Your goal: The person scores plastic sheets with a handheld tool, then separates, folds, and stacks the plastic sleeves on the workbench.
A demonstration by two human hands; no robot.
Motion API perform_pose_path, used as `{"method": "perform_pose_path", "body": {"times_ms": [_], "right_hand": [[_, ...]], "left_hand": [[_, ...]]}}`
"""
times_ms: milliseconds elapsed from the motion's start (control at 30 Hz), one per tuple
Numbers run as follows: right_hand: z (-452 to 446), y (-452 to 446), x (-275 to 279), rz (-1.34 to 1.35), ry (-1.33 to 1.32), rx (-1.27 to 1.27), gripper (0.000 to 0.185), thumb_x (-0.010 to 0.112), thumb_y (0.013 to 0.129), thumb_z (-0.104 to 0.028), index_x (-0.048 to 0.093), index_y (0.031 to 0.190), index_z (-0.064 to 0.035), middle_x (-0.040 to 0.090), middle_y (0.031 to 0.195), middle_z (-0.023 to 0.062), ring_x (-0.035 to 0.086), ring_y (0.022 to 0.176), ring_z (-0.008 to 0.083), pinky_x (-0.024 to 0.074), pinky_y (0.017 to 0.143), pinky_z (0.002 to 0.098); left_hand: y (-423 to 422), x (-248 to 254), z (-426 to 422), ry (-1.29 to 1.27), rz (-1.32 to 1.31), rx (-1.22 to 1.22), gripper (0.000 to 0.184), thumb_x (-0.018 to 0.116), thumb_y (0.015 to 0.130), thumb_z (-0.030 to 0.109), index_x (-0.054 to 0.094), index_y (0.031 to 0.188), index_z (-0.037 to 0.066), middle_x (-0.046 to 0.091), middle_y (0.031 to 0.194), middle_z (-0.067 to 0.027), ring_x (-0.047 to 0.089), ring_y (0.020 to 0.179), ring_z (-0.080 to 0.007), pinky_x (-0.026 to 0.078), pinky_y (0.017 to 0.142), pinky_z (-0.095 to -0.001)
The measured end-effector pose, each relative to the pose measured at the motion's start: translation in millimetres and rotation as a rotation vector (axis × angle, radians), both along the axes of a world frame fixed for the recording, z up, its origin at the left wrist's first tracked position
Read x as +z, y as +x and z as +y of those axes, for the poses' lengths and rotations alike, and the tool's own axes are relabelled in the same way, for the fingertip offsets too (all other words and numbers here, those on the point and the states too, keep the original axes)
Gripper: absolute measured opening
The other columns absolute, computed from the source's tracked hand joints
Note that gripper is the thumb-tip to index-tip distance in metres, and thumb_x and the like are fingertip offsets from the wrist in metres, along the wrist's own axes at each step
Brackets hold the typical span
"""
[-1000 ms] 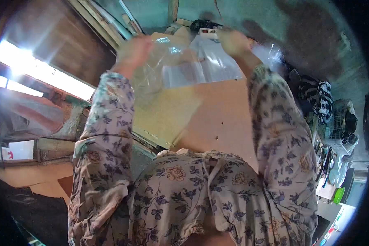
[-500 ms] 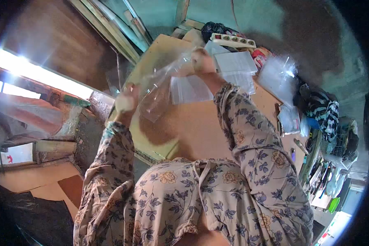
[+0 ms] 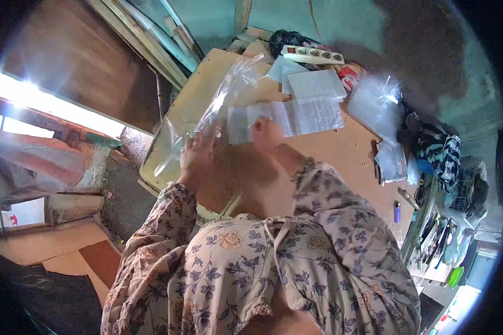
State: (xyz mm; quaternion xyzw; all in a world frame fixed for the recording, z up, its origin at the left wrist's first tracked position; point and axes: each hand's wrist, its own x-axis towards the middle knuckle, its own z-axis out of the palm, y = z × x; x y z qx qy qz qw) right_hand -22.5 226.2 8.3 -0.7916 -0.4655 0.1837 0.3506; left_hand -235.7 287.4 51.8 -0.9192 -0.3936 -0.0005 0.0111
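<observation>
My left hand [image 3: 198,157] lies with its fingers stretched out at the lower end of a crumpled clear plastic bag [image 3: 229,86]. The bag runs up and away across the table, and a loose clear piece of plastic [image 3: 170,146] is just left of that hand. Blurred by motion, my right hand [image 3: 271,138] is over the near edge of a row of flat translucent plastic bags [image 3: 313,116]. Its fingers look bent, but whether they grip a bag cannot be made out. More flat bags [image 3: 317,84] are stacked behind the row.
The work table [image 3: 318,167] has a white power strip [image 3: 312,54] along its back. Shiny plastic packs [image 3: 376,103] lie at the right, with a small box [image 3: 391,162] and a purple lighter [image 3: 397,212] nearer. Long boards [image 3: 145,44] lean at the back left.
The clear plastic, earlier stretched between both raised hands, now lies on the table's left side. My left hand has come down onto its end; my right hand has moved down to the flat bags.
</observation>
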Motion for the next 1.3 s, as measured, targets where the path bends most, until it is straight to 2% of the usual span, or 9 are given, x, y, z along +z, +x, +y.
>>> {"method": "perform_pose_path", "body": {"times_ms": [233, 333, 433, 600, 733, 833, 1033, 1100, 1300], "right_hand": [[-108, 77, 88, 0.756, 0.441, -0.281, 0.003, 0.057, 0.078, -0.005, 0.057, 0.078, -0.0025, 0.059, 0.073, 0.0065, 0.057, 0.07, 0.0121, 0.0448, 0.061, 0.024], [-149, 90, 121, 0.773, 0.642, -0.385, 0.005, 0.055, 0.079, 0.001, 0.057, 0.082, -0.0016, 0.059, 0.079, 0.0047, 0.056, 0.072, 0.012, 0.0442, 0.064, 0.0224], [-176, 81, 142, 0.68, 0.618, -0.281, 0.009, 0.056, 0.078, 0.003, 0.057, 0.087, -0.0003, 0.057, 0.075, 0.0029, 0.055, 0.07, 0.0106, 0.0435, 0.064, 0.0214], [-202, 57, 151, 0.808, 0.605, -0.233, 0.004, 0.058, 0.08, -0.001, 0.055, 0.084, -0.0019, 0.056, 0.073, 0.0015, 0.053, 0.068, 0.0093, 0.0433, 0.064, 0.021], [-218, 49, 158, 1.041, 0.781, -0.207, 0.005, 0.058, 0.082, -0.005, 0.053, 0.079, -0.0049, 0.055, 0.072, 0.0001, 0.052, 0.067, 0.0085, 0.0421, 0.059, 0.0215], [-241, 49, 172, 1.014, 0.885, -0.184, 0.004, 0.055, 0.083, -0.006, 0.053, 0.08, -0.0061, 0.055, 0.073, 0.0003, 0.052, 0.067, 0.0088, 0.0417, 0.058, 0.0217], [-322, 64, 219, 0.704, 1.297, -0.22, 0.002, 0.052, 0.084, -0.006, 0.051, 0.082, -0.0061, 0.057, 0.084, 0.0068, 0.057, 0.077, 0.0179, 0.047, 0.066, 0.0291], [-343, 57, 240, 0.629, 1.361, -0.234, 0.003, 0.051, 0.085, -0.006, 0.05, 0.083, -0.005, 0.057, 0.091, 0.0106, 0.058, 0.083, 0.0222, 0.0507, 0.073, 0.0349], [-373, 35, 258, 0.415, 1.4, -0.311, 0.01, 0.054, 0.079, 0.005, 0.05, 0.082, -0.0039, 0.058, 0.082, 0.0102, 0.057, 0.077, 0.0197, 0.0488, 0.074, 0.0313]], "left_hand": [[21, 15, -10, -0.185, 0.014, -0.013, 0.043, 0.047, 0.081, 0.024, 0.044, 0.124, 0.021, 0.037, 0.13, -0.0122, 0.037, 0.114, -0.0403, 0.035, 0.092, -0.0483], [53, 36, -33, 0.057, -0.191, -0.138, 0.054, 0.053, 0.077, 0.033, 0.04, 0.126, 0.013, 0.039, 0.128, -0.0183, 0.036, 0.116, -0.0389, 0.028, 0.096, -0.0514], [103, 60, -73, -0.56, -0.623, -0.464, 0.065, 0.061, 0.074, 0.03, 0.035, 0.126, 0.002, 0.035, 0.13, -0.0228, 0.035, 0.119, -0.0379, 0.03, 0.098, -0.0448], [161, 97, -153, -0.741, -0.822, -0.609, 0.08, 0.065, 0.072, 0.028, 0.021, 0.133, 0.003, 0.033, 0.13, -0.0248, 0.034, 0.121, -0.0376, 0.029, 0.099, -0.0438], [180, 49, -156, -0.326, -0.702, -0.714, 0.087, 0.066, 0.071, 0.029, 0.013, 0.135, 0.006, 0.03, 0.132, -0.0245, 0.029, 0.124, -0.0376, 0.026, 0.099, -0.049], [173, 13, -152, -0.327, -0.226, -0.341, 0.09, 0.065, 0.071, 0.03, 0.008, 0.137, 0.009, 0.024, 0.136, -0.0228, 0.021, 0.127, -0.0367, 0.024, 0.099, -0.0521], [161, -29, -144, -0.199, -0.088, -0.368, 0.061, 0.061, 0.074, 0.033, 0.04, 0.125, 0.008, 0.037, 0.13, -0.0176, 0.032, 0.122, -0.0332, 0.027, 0.097, -0.0495], [176, -26, -138, -0.212, -0.043, -0.42, 0.039, 0.059, 0.074, 0.031, 0.056, 0.103, 0.005, 0.052, 0.112, -0.0182, 0.051, 0.104, -0.032, 0.04, 0.086, -0.0453], [246, -22, -76, -0.242, -0.148, -0.191, 0.037, 0.043, 0.082, 0.04, 0.058, 0.095, 0.008, 0.062, 0.084, -0.0141, 0.059, 0.081, -0.0341, 0.045, 0.075, -0.0453]]}}
